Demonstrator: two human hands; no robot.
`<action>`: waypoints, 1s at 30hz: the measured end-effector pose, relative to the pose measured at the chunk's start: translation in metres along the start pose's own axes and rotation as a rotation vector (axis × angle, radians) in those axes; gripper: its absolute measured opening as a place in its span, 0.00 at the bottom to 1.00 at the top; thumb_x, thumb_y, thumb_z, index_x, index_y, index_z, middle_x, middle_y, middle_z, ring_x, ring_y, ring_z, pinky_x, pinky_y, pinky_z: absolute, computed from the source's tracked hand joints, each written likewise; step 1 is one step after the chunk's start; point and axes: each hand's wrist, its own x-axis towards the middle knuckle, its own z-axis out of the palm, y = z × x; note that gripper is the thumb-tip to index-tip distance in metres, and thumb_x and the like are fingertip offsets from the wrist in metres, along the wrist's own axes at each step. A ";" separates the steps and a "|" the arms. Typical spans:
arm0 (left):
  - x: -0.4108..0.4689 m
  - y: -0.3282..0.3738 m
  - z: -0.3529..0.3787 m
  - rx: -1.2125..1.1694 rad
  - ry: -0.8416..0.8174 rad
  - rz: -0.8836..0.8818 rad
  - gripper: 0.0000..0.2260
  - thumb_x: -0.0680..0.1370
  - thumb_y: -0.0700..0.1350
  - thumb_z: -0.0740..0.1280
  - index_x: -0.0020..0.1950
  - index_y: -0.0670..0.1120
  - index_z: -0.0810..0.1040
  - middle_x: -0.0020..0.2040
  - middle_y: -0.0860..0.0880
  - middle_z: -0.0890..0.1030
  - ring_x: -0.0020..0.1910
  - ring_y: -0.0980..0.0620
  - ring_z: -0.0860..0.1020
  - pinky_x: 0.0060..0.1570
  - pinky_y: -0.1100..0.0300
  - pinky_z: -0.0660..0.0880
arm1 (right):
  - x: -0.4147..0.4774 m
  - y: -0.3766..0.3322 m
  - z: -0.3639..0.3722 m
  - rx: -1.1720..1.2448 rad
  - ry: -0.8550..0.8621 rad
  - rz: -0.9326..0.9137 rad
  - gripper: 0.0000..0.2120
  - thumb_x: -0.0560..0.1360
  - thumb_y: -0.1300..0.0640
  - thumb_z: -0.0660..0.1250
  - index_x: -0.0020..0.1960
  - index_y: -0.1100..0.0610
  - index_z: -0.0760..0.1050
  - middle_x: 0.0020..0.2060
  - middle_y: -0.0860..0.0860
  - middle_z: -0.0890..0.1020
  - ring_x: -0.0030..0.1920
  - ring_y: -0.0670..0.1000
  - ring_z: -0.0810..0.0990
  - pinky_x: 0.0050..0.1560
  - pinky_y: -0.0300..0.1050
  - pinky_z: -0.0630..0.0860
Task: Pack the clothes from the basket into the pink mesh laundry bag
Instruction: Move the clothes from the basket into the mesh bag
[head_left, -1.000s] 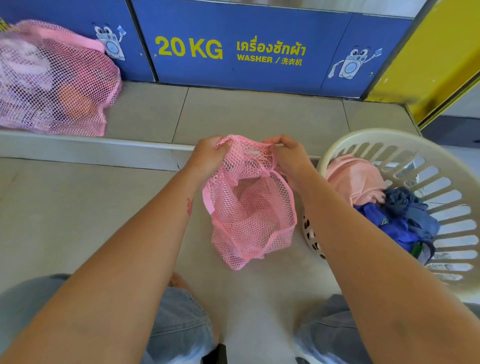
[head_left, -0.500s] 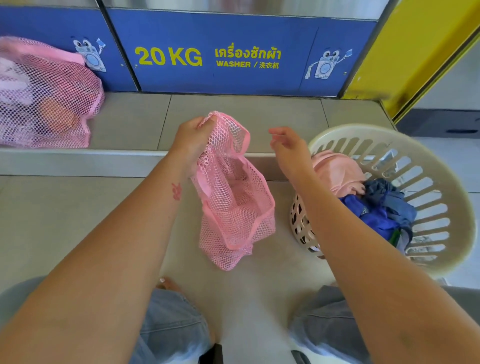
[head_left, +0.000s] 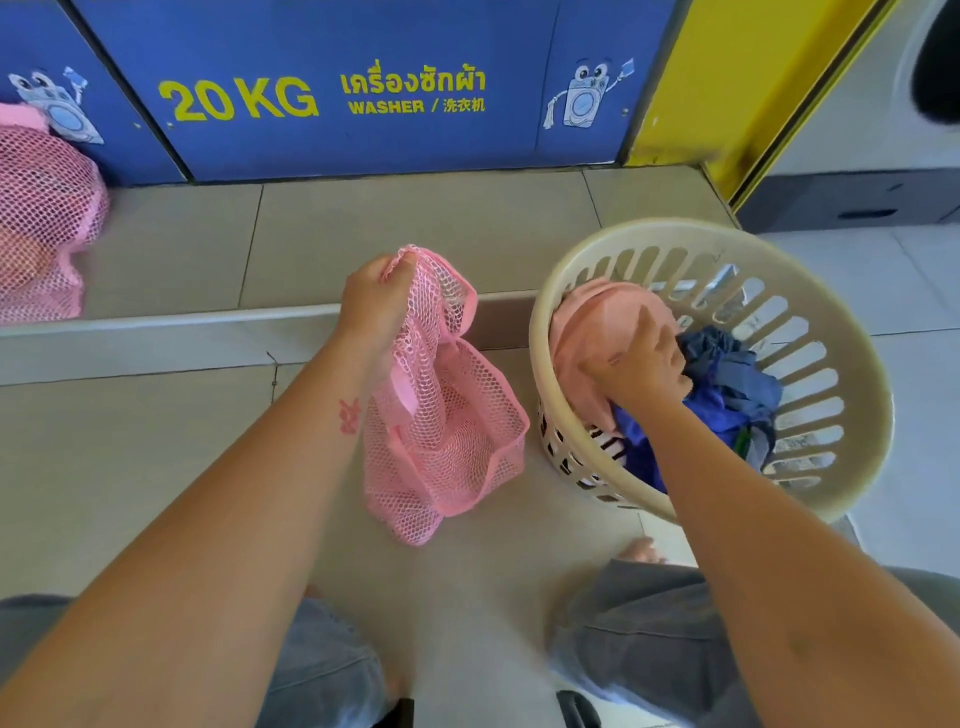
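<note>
My left hand (head_left: 373, 304) grips the top edge of a pink mesh laundry bag (head_left: 447, 415), which hangs limp and brushes the tiled floor. To its right stands a cream slatted laundry basket (head_left: 841, 374). Inside it lie a pink garment (head_left: 597, 332), blue clothes (head_left: 727, 384) and a black-and-white piece low at the near side. My right hand (head_left: 641, 364) is down in the basket, fingers closed on the pink garment.
A second pink mesh bag (head_left: 41, 213), filled, sits on the raised tiled step at far left. Blue washer panels (head_left: 363, 93) line the back, a yellow panel (head_left: 727, 78) at right. My knees in grey jeans (head_left: 649, 639) are at the bottom edge.
My right hand let go of the bag's opening and moved right into the basket onto the pink garment. The bag now hangs from my left hand alone.
</note>
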 end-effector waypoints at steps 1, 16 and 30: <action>0.003 -0.002 0.003 -0.016 0.010 -0.013 0.17 0.84 0.53 0.61 0.65 0.44 0.79 0.59 0.44 0.83 0.57 0.44 0.82 0.53 0.51 0.80 | 0.007 0.003 0.004 -0.079 -0.031 -0.023 0.47 0.73 0.34 0.63 0.78 0.44 0.35 0.79 0.54 0.43 0.78 0.63 0.48 0.73 0.67 0.53; 0.037 -0.010 0.029 -0.103 0.020 -0.055 0.10 0.82 0.52 0.64 0.47 0.51 0.81 0.55 0.41 0.85 0.56 0.40 0.83 0.59 0.42 0.80 | 0.064 -0.004 0.011 -0.030 0.185 -0.268 0.22 0.77 0.57 0.58 0.71 0.55 0.66 0.58 0.60 0.78 0.57 0.63 0.77 0.48 0.49 0.71; -0.018 0.046 -0.027 -0.312 0.086 -0.033 0.12 0.82 0.57 0.63 0.53 0.51 0.81 0.55 0.47 0.84 0.54 0.44 0.85 0.57 0.42 0.81 | 0.000 -0.062 -0.134 1.031 0.515 -0.136 0.09 0.71 0.59 0.61 0.51 0.52 0.70 0.39 0.43 0.77 0.37 0.38 0.75 0.32 0.32 0.68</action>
